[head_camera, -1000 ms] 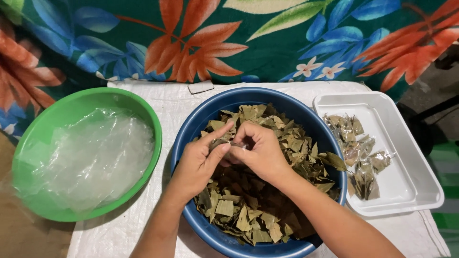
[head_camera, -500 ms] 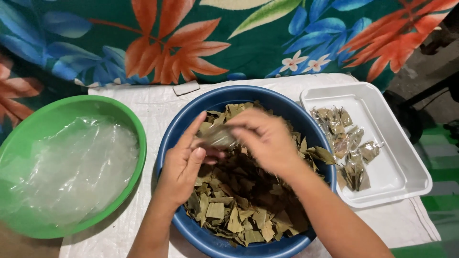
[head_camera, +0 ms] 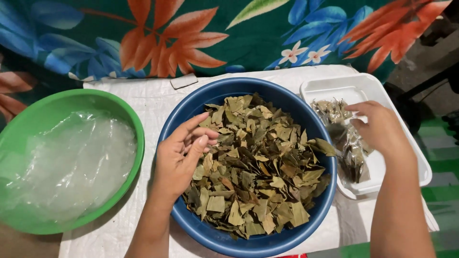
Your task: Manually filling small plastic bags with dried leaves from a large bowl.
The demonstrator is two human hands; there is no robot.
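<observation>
On white cloth (head_camera: 143, 100): blue basin (head_camera: 248, 241), green basin (head_camera: 57, 102), floral fabric (head_camera: 191, 33) behind.

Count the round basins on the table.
2. The green basin, holding clear plastic bags, sits left; the blue basin, full of dried leaves, sits centre.

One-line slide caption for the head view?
Left hand rests on dried leaves in blue basin; right hand over white tray.

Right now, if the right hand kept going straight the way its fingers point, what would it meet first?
The right hand points left over the white tray. It would probably first meet the small packets of leaves lying in the tray, just by its fingertips. How high the hand is above them is unclear.
</observation>
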